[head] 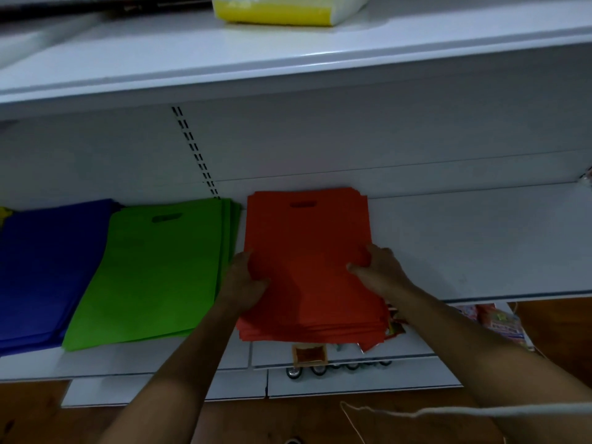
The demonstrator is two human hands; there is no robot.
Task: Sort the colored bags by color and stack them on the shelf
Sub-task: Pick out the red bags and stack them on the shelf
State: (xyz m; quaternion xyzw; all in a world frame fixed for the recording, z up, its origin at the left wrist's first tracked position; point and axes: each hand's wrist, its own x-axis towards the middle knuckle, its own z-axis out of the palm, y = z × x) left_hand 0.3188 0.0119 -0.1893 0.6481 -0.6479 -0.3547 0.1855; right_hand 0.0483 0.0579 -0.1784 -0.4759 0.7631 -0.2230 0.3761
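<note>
A stack of red bags lies on the white shelf, its near end hanging over the shelf's front edge. My left hand grips the stack's left edge, thumb on top. My right hand grips its right edge, thumb on top as well. Left of it lies a green stack, and further left a blue stack. A sliver of yellow shows at the far left edge.
An upper shelf juts out overhead and carries a yellow and white package. The shelf part right of the red stack is bare. Below, lower shelves hold small packets and small round items. A pale cord crosses the bottom right.
</note>
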